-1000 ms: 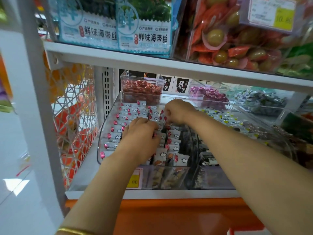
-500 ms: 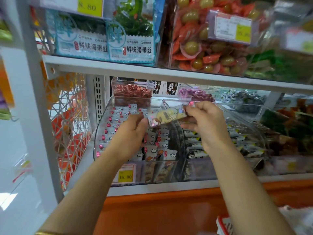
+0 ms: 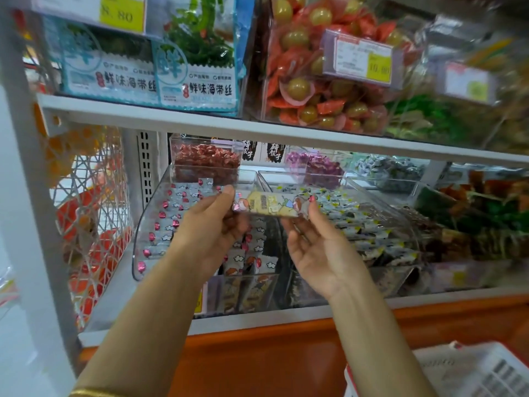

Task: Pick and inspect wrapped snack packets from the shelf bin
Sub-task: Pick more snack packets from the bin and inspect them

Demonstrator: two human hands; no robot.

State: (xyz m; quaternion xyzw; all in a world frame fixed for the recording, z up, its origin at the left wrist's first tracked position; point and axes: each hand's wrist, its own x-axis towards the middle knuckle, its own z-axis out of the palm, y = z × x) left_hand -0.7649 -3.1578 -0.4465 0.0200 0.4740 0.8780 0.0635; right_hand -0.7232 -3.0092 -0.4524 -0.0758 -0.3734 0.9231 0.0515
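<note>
A wrapped snack packet (image 3: 270, 205), clear film over a yellowish bar with cartoon print, is held level above the shelf bins. My left hand (image 3: 210, 227) pinches its left end between thumb and fingertips. My right hand (image 3: 316, 245) pinches its right end, palm turned toward me. Below them stands the clear plastic bin (image 3: 148, 224) filled with several rows of similar packets with red and white print.
A second clear bin (image 3: 380, 196) of blue-and-yellow packets sits to the right. Behind are small tubs of red (image 3: 206, 159) and purple (image 3: 317, 164) candies. The upper shelf edge (image 3: 257, 130) hangs close above. A white basket (image 3: 469, 371) is at the lower right.
Both hands rose out of the bin with one packet and now hold it stretched flat between them. My right palm has turned toward me.
</note>
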